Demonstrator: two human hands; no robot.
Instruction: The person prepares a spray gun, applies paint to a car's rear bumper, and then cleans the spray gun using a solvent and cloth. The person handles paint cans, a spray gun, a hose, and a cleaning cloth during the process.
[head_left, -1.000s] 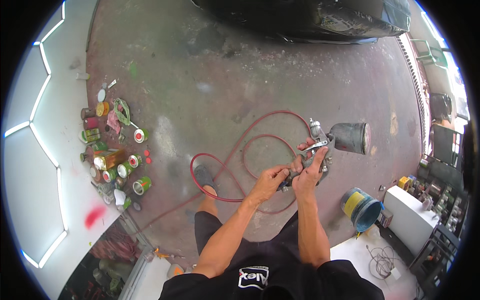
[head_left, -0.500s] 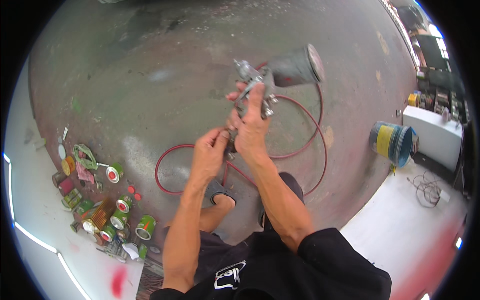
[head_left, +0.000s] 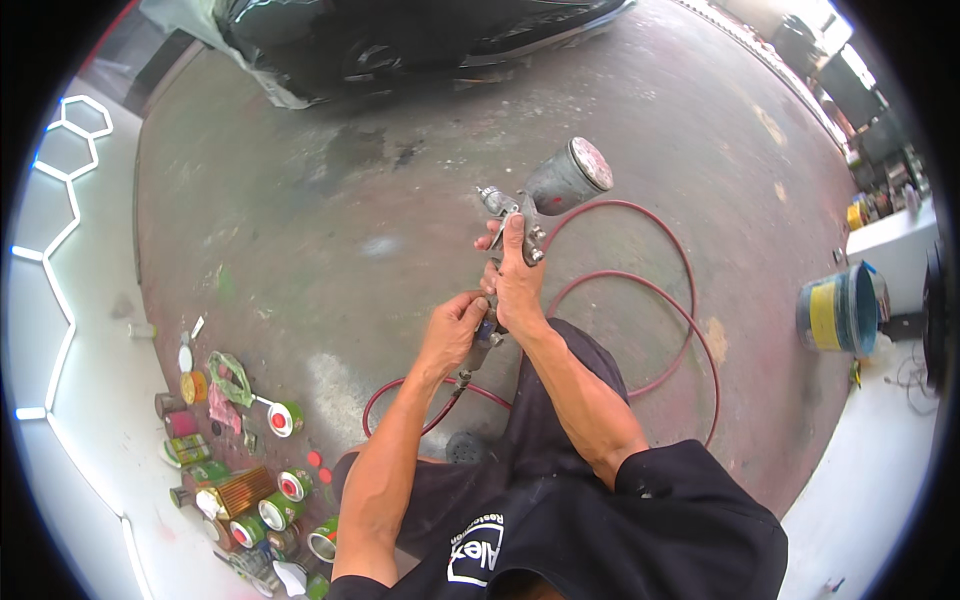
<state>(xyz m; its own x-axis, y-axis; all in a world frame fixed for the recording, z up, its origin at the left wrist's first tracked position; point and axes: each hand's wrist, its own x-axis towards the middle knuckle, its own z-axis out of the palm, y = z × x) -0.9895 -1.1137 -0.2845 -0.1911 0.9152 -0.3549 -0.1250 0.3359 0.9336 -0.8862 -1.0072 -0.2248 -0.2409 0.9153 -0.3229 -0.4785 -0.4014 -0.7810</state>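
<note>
My right hand [head_left: 517, 285] is closed around the handle of a metal spray gun [head_left: 527, 207]. A grey, paint-stained cup with a lid [head_left: 572, 178] sits on the gun, tilted off to the right. My left hand [head_left: 452, 332] pinches the small fitting [head_left: 484, 330] at the foot of the handle, with fingertips close below the right hand. From that fitting a red air hose [head_left: 440, 415] runs down and loops over the floor. The part under my left fingertips is partly hidden.
Several paint cans [head_left: 278, 512] and a green plastic bag [head_left: 232, 380] lie on the floor at the left by a white wall. Ahead stands a dark car body [head_left: 400, 40] with covering film. A blue bucket [head_left: 845, 310] stands at the right. Hose loops [head_left: 690, 330] lie beside my legs.
The view has tipped up and the car body has come into it. My foot has moved mostly out of sight. Both hands keep their grip on the spray gun and its fitting.
</note>
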